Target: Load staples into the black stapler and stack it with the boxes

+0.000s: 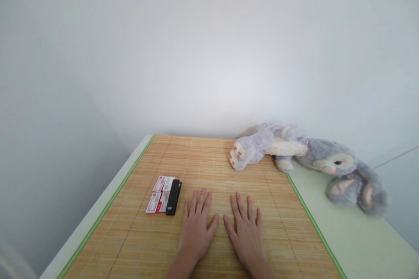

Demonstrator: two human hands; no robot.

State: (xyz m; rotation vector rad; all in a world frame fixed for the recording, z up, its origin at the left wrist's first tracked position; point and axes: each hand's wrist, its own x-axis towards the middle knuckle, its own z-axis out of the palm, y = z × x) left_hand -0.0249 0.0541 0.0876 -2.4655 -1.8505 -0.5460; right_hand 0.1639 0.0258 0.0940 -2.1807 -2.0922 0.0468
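Observation:
My left hand point(197, 226) lies flat on the bamboo mat point(203, 161), its fingers spread and nothing in them. Beside it, palm down as well, my right hand point(246, 231) rests with fingers apart and holds nothing. Just left of my left hand is a black stapler point(173, 197), set lengthwise on the mat without being touched. Small red-and-white boxes point(160, 195), several of them, stand close together against the stapler's left side. The print on them is too small to read.
A grey plush rabbit point(284, 146) lies on its side at the back right, its head and ears past the mat's green edge on the pale tabletop point(363, 244). A white wall point(209, 52) rises behind the table, and another stands at the left.

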